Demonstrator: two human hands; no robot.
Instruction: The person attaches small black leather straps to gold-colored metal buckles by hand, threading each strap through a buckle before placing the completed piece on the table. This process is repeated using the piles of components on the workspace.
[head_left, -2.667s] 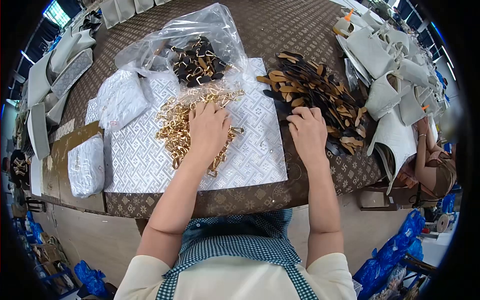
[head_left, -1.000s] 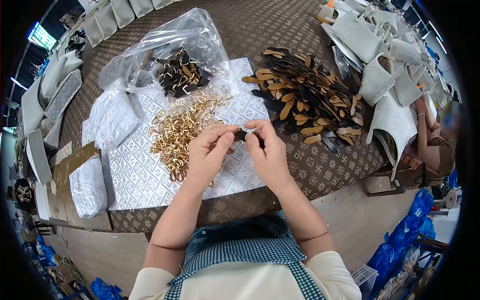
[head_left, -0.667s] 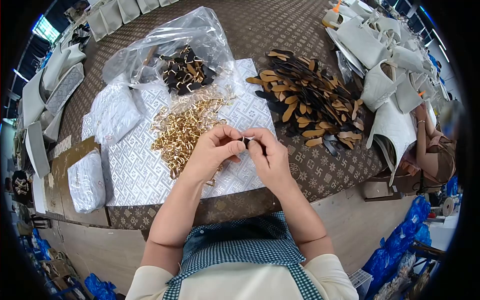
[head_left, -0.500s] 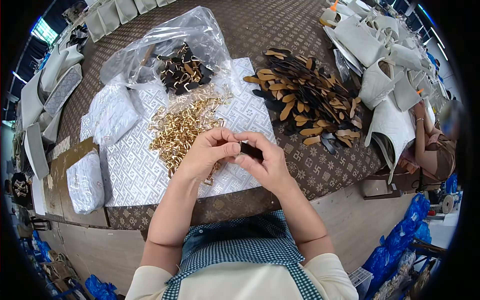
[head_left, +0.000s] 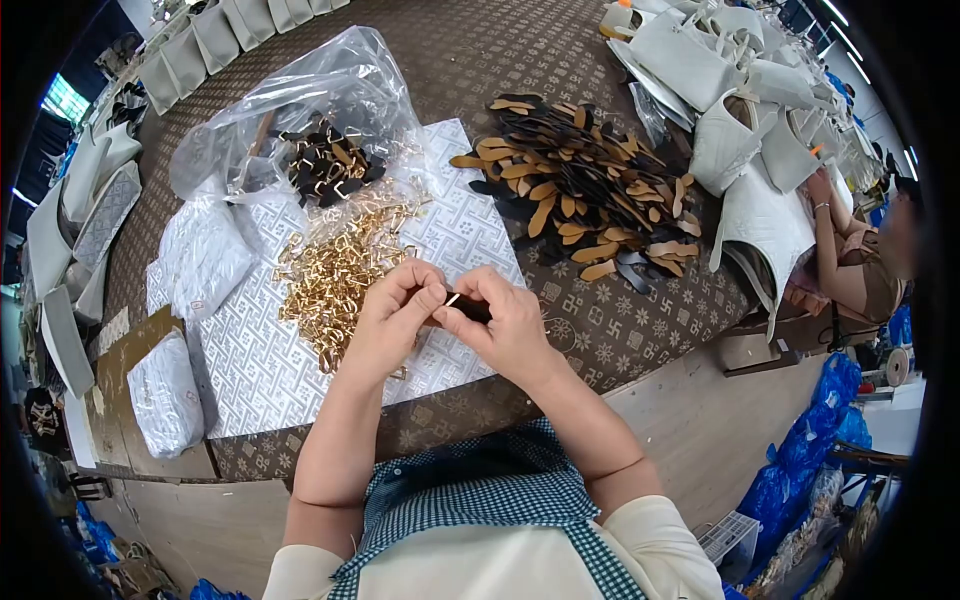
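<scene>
My left hand [head_left: 403,312] and my right hand [head_left: 505,325] meet above the patterned white sheet, fingertips pinched together. Between the right thumb and fingers is a dark leather tab [head_left: 474,309]. A gold metal ring [head_left: 453,299] shows as a small bright edge at the left fingertips, against the tab; most of it is hidden by the fingers. Just left of my hands lies a heap of gold metal rings [head_left: 335,285]. Farther right is a pile of black and tan leather tabs [head_left: 590,185].
Behind the rings, a clear plastic bag [head_left: 340,75] holds black tabs with gold rings [head_left: 328,165]. White wrapped bundles [head_left: 165,395] lie at the left. Pale bags [head_left: 755,150] are heaped at the right, where another person [head_left: 850,265] sits.
The camera view has shifted, moving the table's contents left in the picture. My hands remain pinched together, with the dark tab now showing less between the fingers.
</scene>
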